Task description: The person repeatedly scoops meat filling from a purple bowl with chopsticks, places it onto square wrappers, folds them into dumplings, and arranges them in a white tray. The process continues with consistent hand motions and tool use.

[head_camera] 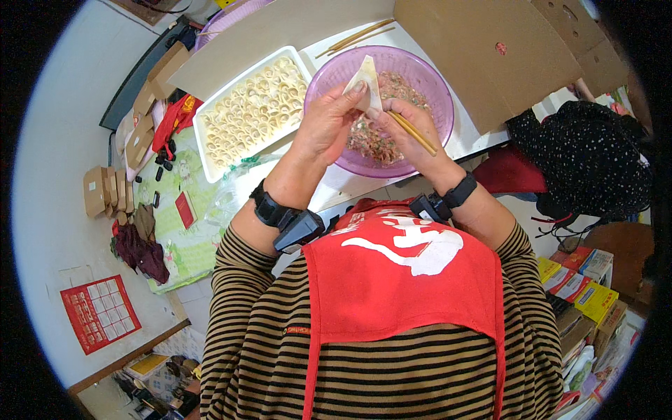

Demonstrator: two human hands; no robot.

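My left hand (326, 119) holds a pale, folded dough wrapper (371, 79), its thumb pressed against the sheet and one corner pointing up. Chopsticks (412, 132) are gripped in my right hand (415, 126), whose fingertips also touch the wrapper's lower edge. Both hands are above a purple plastic bowl (445, 113) that contains minced meat filling (375, 144) with green bits. Whether filling lies inside the fold is hidden. Left of the bowl, a white tray (202, 142) carries rows of folded wontons (252, 113).
More chopsticks (357, 38) lie on the white table (336, 191) behind the bowl. Cardboard panels (472, 58) stand around its back and right. A clear plastic bag (228, 191) sits by the tray. At left, a green patterned cloth (173, 231) bears a red booklet (185, 209).
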